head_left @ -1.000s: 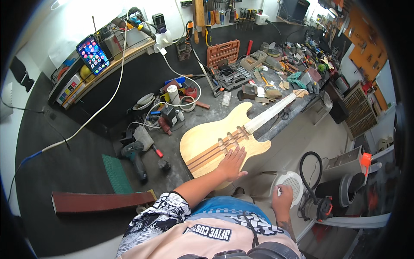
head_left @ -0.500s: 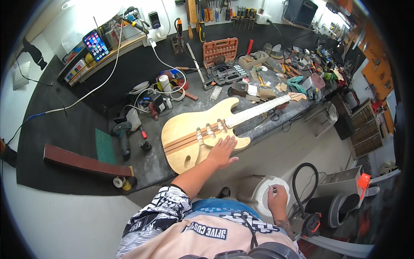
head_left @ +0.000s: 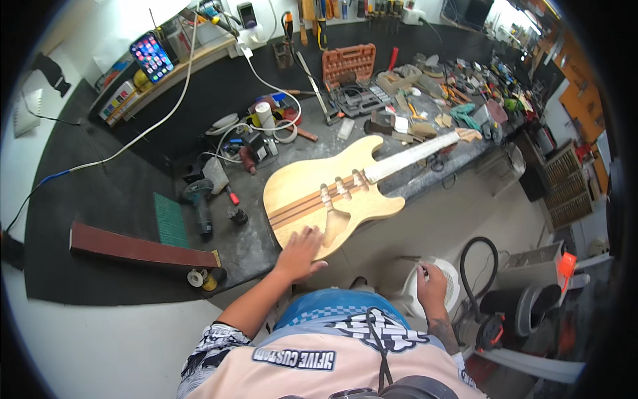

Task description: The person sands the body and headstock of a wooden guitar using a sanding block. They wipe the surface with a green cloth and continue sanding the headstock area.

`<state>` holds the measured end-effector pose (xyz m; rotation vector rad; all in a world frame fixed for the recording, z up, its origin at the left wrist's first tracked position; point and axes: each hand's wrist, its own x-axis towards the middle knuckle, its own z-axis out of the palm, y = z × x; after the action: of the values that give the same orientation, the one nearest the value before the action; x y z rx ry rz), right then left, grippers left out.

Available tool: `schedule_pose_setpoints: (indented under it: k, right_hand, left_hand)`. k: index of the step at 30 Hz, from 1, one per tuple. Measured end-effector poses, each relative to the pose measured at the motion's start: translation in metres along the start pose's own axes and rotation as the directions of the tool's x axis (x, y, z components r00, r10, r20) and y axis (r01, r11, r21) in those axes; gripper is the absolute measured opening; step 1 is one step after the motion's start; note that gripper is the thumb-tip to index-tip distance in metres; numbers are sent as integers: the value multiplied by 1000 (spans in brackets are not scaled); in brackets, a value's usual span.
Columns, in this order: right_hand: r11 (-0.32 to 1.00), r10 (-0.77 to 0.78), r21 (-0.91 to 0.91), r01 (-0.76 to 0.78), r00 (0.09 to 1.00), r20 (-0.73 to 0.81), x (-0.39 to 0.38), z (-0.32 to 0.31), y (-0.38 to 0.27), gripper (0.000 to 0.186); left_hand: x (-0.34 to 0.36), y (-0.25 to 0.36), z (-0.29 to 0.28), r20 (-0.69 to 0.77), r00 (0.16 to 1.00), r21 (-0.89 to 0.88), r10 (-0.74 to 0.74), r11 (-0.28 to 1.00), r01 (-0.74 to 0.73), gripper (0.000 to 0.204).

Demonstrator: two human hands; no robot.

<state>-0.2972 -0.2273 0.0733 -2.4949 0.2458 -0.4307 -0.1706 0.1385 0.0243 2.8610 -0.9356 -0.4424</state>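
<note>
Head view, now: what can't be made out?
All in the head view:
Pale wooden brown-striped guitar body: patch beneath the bare left hand, which covers it.
Bare right hand: whether it grips something; its curled pose hides the palm.
Black rectangular phone: screen icons, blurred and too small.

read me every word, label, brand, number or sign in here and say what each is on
Pale pink fabric shirt, dark rectangular patch: light lettering, wording not copied here.
Same shirt, chunky white black-edged print: partly hidden, unreadable.
Black rectangular phone, lit screen: blurred, too small to read.
White box with coloured squares: too small to read.
Pale wooden guitar body: none seen.
</note>
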Motion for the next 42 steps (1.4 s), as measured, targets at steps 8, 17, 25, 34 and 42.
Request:
schedule_pose_setpoints:
  k: [8,17,25,34,42]
  right_hand:
    - [999,45,-10,-44,999,27,-12,15,-52,10]
    - [966,221,-126,-227,973,-59,-41,-17,-11,11]
    - [933,302,-143,-329,936,-182,-60,-33,46,13]
    - [974,205,-76,-213,974,-99,2,-22,46,13]
    - [997,-66,34,68,996,-65,45,31,10,13]
  left_hand:
    - [10,-68,-7,-74,966,-118,-247,964,237,95]
    - [131,-101,-34,-72,910,-191,-408,901,389,94]
    - [211,-59,-52,-87,957,-98,-278,958,269,89]
    - [149,-24,-39,-55,996,-127,-69,990,62,91]
    - [54,-34,-16,-83,974,-199,-213,961,193,90]
